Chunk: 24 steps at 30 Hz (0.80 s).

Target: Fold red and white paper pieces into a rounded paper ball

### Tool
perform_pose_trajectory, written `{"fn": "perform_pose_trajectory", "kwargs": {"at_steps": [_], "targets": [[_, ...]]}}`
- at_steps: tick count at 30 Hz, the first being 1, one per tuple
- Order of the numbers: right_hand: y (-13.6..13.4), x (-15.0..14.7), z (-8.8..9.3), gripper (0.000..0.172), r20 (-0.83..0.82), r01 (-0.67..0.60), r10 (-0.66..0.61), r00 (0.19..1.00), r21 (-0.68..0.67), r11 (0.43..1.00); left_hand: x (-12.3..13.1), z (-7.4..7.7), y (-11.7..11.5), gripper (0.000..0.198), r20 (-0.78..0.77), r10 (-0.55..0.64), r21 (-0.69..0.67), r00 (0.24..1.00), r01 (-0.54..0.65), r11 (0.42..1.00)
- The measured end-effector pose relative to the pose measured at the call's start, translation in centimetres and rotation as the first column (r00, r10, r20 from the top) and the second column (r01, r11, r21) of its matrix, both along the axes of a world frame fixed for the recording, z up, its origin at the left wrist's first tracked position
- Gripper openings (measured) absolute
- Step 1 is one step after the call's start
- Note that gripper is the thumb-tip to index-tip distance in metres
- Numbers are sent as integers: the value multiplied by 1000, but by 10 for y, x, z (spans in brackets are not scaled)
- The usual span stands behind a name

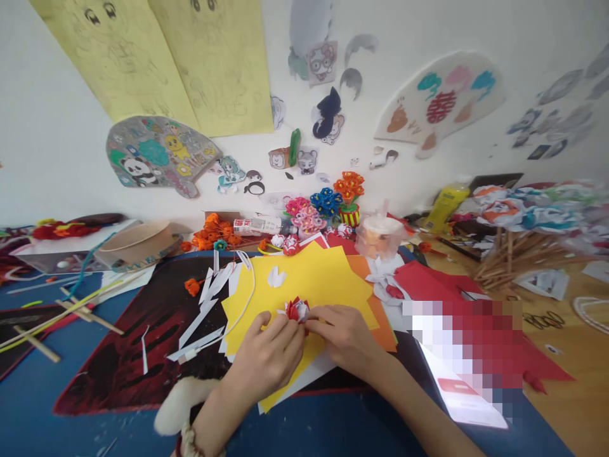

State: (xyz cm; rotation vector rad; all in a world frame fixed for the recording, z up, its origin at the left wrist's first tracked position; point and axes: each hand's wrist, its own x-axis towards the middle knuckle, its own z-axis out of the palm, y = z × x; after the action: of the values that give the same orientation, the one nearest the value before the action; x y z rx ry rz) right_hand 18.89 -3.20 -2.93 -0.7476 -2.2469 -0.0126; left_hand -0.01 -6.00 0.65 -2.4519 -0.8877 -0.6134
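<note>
Between my two hands is a small red and white folded paper flower point(297, 310), held just above a stack of yellow paper point(314, 273). My left hand point(273, 349) has its fingers curled round the flower's near left side. From the right, my right hand point(345, 333) pinches the flower's edge between thumb and fingers. The flower's underside is hidden by my fingers. A small white folded paper piece point(276, 277) lies on the yellow sheets beyond my left hand. A white cable point(245, 298) curves across the stack on the left.
White paper strips point(202, 324) lie on a dark mat point(124, 343) at left. Red paper point(442, 292) and a lit phone point(457, 381) lie at right. Along the wall stand pipe-cleaner flowers point(326, 202), a lidded plastic cup point(379, 235), a yellow bottle point(445, 206) and a round tub point(137, 247).
</note>
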Motion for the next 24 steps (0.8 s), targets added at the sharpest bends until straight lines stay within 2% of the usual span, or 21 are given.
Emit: {"fn": "perform_pose_trajectory", "kwargs": {"at_steps": [3, 9, 14, 16, 20, 24], "targets": [[0, 0, 0, 27, 20, -20, 21, 1000, -42, 999, -2, 2, 0, 25, -46, -42, -34, 998, 41, 999], [1, 0, 2, 28, -64, -27, 15, 998, -187, 982, 0, 3, 0, 21, 19, 34, -19, 999, -34, 999], [2, 0, 1, 22, -12, 30, -33, 999, -170, 985, 2, -1, -1, 23, -58, 6, -111, 998, -13, 994], [1, -2, 0, 21, -4, 57, -58, 998, -144, 988, 2, -3, 0, 24, -54, 33, -131, 998, -39, 991], [0, -6, -2, 21, -46, 135, -143, 989, -149, 980, 3, -3, 1, 21, 49, 131, -222, 990, -117, 968], [0, -7, -2, 22, -125, 152, -173, 977, -163, 975, 3, 1, 1, 10, 178, 167, -310, 970, -105, 945]]}}
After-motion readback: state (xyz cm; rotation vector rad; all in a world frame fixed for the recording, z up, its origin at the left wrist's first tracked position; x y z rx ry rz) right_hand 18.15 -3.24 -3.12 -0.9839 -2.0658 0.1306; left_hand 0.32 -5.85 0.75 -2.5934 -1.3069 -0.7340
